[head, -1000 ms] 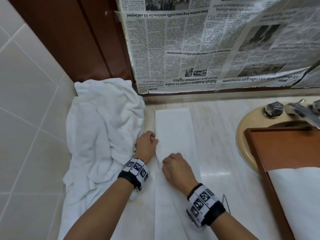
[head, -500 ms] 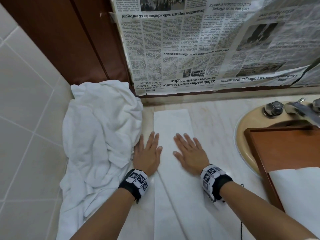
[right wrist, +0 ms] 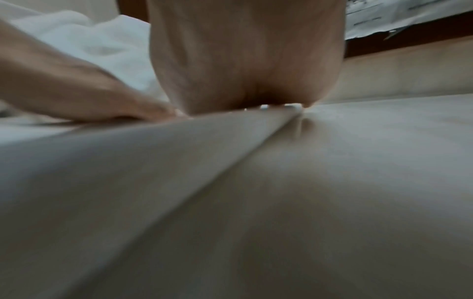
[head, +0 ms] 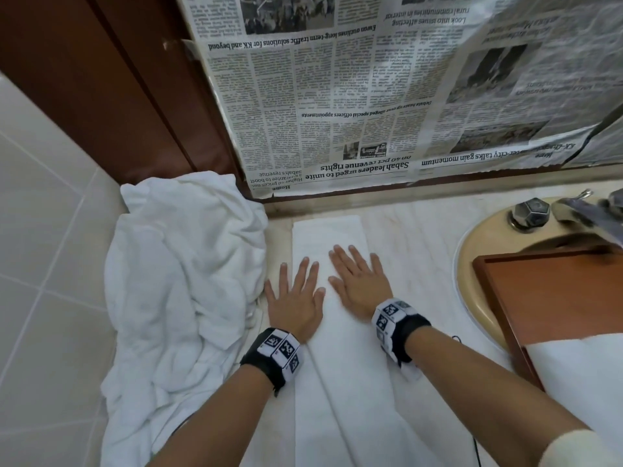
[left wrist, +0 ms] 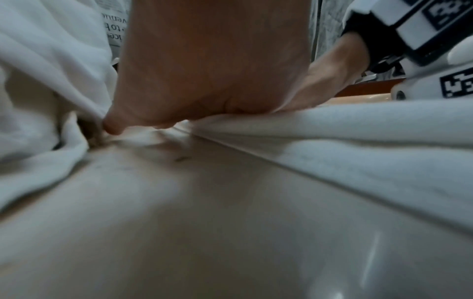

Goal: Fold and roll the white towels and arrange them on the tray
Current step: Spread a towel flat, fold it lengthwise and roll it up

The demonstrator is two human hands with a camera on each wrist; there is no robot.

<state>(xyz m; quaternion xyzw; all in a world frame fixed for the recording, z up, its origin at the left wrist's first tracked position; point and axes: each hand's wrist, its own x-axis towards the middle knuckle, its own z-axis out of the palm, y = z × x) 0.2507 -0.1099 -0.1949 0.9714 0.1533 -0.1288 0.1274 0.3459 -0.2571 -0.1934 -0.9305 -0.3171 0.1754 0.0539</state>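
A long white terry towel folded into a narrow strip [head: 340, 348] lies flat on the pale, glossy marble worktop [head: 421, 251], running from the near edge away toward the wall, its lengthwise folds showing as soft ridges. Both hands lie palm down on it with straight, spread fingers. The left hand [head: 296, 298] presses along the strip's left edge, its outer fingers spilling onto the stone; the right hand [head: 360, 284] sits flat on the strip's middle (each wrist wears a black band with white, black-patterned marker blocks). Just left of the left hand, touching its little-finger side, a crumpled heap of white towels [head: 182, 281] slumps in deep, soft folds against the glazed white wall tiles [head: 43, 264]. To the right, well apart from the hands, a rectangular reddish-brown wooden tray [head: 499, 298] rests over the rounded beige sink [head: 472, 251], and a smooth white folded towel [head: 580, 382] lies in its near part. Beyond the sink stand blurred metal tap fittings [head: 531, 214]. Farthest back, wrinkled newsprint sheets [head: 371, 96] hang upside down over the wall beside dark brown wood panelling [head: 101, 79].
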